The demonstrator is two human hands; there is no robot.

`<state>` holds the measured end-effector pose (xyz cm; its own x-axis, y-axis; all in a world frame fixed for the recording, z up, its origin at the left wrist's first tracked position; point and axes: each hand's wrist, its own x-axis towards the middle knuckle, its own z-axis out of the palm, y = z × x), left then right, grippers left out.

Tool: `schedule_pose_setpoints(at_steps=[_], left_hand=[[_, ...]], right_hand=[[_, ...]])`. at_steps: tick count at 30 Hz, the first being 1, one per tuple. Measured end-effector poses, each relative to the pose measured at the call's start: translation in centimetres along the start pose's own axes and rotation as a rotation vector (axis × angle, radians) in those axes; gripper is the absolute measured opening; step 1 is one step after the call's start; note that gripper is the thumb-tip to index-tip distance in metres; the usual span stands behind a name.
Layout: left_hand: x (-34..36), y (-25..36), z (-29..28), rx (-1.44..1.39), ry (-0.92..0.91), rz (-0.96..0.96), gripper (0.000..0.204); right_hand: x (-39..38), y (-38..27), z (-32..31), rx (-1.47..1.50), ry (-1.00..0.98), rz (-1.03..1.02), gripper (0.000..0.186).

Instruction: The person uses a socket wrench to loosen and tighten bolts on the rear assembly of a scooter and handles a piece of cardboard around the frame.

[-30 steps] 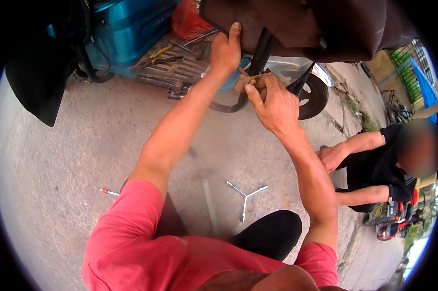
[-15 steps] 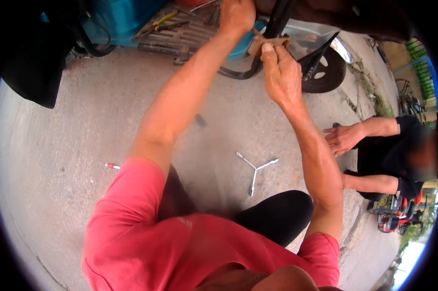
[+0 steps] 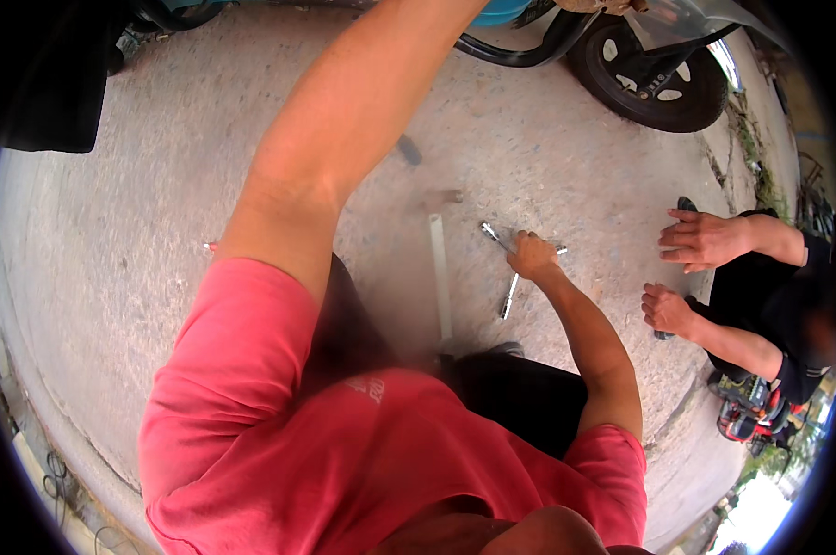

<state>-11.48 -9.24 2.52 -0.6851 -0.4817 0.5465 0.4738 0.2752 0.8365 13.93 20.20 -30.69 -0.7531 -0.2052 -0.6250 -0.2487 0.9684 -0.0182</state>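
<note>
My right hand (image 3: 533,255) is down at the ground, its fingers closed over the middle of a silver three-way socket wrench (image 3: 510,294). The wrench's three arms stick out around the hand, on or close to the concrete. My left forearm (image 3: 362,102) reaches up past the top edge, so my left hand is out of sight. At the top edge is part of a vehicle, with a black curved tube (image 3: 515,57), a rusty brown part (image 3: 595,6) and a black-tyred wheel (image 3: 654,79).
A co-worker in dark clothes is low at the right, with one hand (image 3: 709,242) stretched out and the other (image 3: 668,310) lower. Behind that person stands a red machine (image 3: 740,424). A small red-tipped item (image 3: 211,247) lies left of my sleeve. A dark panel (image 3: 52,102) hangs at upper left.
My right hand has left the rusty part and come down onto the three-way socket wrench. The view has shifted, so the vehicle sits higher and my left hand has gone out of frame.
</note>
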Motion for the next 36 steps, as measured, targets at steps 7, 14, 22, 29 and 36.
schedule_pose_setpoints(at_steps=[7, 14, 22, 29, 36], left_hand=[[-0.3, 0.5, -1.7, -0.037, -0.002, -0.008, 0.077], [-0.4, 0.9, -0.5, -0.066, -0.021, -0.109, 0.072], [-0.2, 0.4, -0.8, -0.130, -0.080, -0.099, 0.068], [-0.7, 1.2, -0.7, -0.133, -0.015, -0.068, 0.071], [-0.4, 0.0, -0.2, 0.013, -0.010, -0.137, 0.079]], right_hand=[[-0.1, 1.9, 4.5, -0.305, 0.203, -0.320, 0.024], [-0.7, -0.2, -5.1, 0.247, 0.054, -0.156, 0.029], [-6.5, 2.3, -18.3, 1.386, -0.039, -0.254, 0.037], [-13.3, 0.4, -25.1, 1.457, 0.397, -0.235, 0.033], [-14.6, -1.6, -29.4, 0.963, 0.969, -0.368, 0.029]])
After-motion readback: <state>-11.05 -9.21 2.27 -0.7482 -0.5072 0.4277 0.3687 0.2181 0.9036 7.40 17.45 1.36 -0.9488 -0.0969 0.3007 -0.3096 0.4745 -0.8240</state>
